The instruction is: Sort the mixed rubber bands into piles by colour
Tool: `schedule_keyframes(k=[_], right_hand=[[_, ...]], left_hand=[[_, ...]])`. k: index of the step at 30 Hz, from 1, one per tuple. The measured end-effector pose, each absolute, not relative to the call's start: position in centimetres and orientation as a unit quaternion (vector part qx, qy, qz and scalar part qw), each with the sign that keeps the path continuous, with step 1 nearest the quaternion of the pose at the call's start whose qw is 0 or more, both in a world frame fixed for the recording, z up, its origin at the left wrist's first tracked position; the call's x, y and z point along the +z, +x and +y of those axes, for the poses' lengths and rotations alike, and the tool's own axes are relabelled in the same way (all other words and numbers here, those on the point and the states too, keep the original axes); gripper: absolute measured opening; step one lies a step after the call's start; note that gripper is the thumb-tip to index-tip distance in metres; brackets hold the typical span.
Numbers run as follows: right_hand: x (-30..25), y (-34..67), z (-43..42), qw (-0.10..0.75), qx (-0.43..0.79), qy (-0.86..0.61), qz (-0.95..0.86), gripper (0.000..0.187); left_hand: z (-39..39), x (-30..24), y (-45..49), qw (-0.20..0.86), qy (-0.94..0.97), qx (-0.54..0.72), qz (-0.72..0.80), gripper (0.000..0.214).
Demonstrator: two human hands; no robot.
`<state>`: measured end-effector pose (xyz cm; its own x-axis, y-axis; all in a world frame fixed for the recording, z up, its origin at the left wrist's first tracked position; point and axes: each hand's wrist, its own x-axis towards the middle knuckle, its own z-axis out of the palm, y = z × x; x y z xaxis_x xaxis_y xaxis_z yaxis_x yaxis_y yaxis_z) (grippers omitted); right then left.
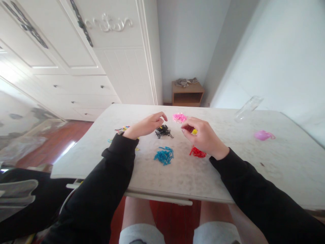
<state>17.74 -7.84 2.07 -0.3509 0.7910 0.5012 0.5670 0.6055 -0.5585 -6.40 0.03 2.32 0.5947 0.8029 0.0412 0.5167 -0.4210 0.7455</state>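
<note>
On the white table [228,176] lie small heaps of rubber bands sorted by colour: black [164,131], pink [179,117], blue [164,156] and red [197,153]. My left hand [146,126] hovers just left of the black heap, its fingertips pinched together over it; I cannot make out anything in them. My right hand [203,135] is curled above the red heap, pinching a dark red band, with a bit of yellow [194,131] showing beside its fingers. A mixed cluster of bands [122,129] lies partly hidden behind my left wrist.
A clear plastic bottle [247,108] lies on its side at the table's far right, and a pink lid-like object [264,135] sits nearer. A wooden nightstand [187,93] stands by the far wall. White wardrobe doors [101,61] fill the left.
</note>
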Motion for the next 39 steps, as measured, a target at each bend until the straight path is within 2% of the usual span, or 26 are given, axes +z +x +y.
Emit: schedule_keyframes(k=[6,9,12,18,24,31,39], right_hand=[[1.9,17.3,-8.0,0.391,0.165,-0.418,-0.803,0.006],[1.7,16.9,-8.1,0.392,0.17,-0.403,-0.809,0.013],[1.5,16.5,-8.3,0.38,0.162,-0.399,-0.819,0.007],[1.7,16.7,-8.2,0.409,0.138,-0.413,-0.802,0.012],[2.1,17.7,-7.9,0.427,0.131,-0.457,-0.77,0.012],[1.9,17.5,-7.9,0.416,0.136,-0.452,-0.777,0.012],[2.3,19.9,-6.7,0.369,0.08,-0.532,-0.758,0.014]], left_hand=[[-1.2,1.5,-4.2,0.577,0.711,0.244,0.319,0.016],[-2.1,1.3,-3.0,0.637,0.67,0.247,0.289,0.015],[-2.6,1.0,-2.1,0.688,0.627,0.245,0.271,0.015],[-3.0,0.6,-1.5,0.78,0.505,0.26,0.263,0.015],[-2.5,0.7,-1.4,0.814,0.383,0.288,0.329,0.013],[-2.3,0.6,-1.5,0.826,0.369,0.288,0.315,0.015],[-2.5,0.5,-1.6,0.824,0.373,0.29,0.314,0.031]])
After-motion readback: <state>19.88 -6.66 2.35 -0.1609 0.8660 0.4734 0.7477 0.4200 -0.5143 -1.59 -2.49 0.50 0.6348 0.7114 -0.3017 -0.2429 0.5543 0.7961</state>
